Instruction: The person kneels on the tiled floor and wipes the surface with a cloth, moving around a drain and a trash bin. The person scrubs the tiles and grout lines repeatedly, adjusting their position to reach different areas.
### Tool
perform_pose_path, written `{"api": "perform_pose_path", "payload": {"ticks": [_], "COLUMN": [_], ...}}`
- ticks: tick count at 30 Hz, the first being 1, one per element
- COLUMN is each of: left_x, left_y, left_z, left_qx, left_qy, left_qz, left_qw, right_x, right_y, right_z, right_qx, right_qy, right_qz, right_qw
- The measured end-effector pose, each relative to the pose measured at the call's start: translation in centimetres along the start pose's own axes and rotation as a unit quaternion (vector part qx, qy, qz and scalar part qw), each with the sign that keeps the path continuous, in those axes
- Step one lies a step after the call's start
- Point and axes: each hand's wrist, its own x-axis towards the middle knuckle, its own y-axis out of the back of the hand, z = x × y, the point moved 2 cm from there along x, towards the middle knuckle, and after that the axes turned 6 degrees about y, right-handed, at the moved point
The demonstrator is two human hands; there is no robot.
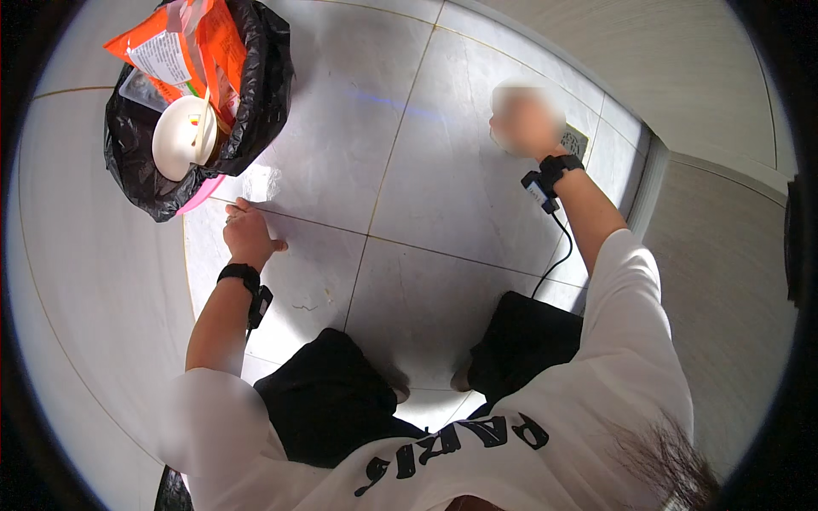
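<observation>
My left hand (246, 233) is low over the tiled floor (319, 160), just below a bin lined with a black plastic bag (265, 83). Its thumb points out to the right, and I see nothing in it. Off to the upper right, near a floor drain, is my right hand (524, 121); a blur covers it, so its fingers and anything in them are hidden. Inside the bag are an orange plastic packet (220, 45), a clear plastic container (142, 89) and a white bowl (176, 140) with a light wooden stick across it.
A square metal drain cover (574, 140) lies beside my right wrist. Pale panels (639, 57) border the floor on the right. Each wrist wears a black strap with a small cabled device. The bin's pink rim (203, 195) shows below the bag. A short hair-like strand (305, 308) lies on the tiles.
</observation>
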Motion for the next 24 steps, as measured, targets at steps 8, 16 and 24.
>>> {"api": "perform_pose_path", "payload": {"ticks": [8, 16, 24], "left_x": [0.1, 0.2, 0.1], "left_y": [-0.3, -0.4, -0.3], "left_z": [-0.2, -0.2, -0.1], "left_qx": [-0.002, -0.001, -0.01], "left_qy": [0.0, 0.0, 0.0], "left_qz": [0.009, 0.016, 0.014], "left_qw": [1.0, 1.0, 1.0], "right_x": [0.6, 1.0, 1.5], "right_y": [0.4, 0.0, -0.5], "right_z": [-0.3, 0.2, 1.1], "right_qx": [0.004, 0.034, 0.037], "right_qy": [-0.037, -0.04, -0.039], "right_qz": [-0.053, -0.048, -0.057], "right_qw": [0.998, 0.997, 0.997]}}
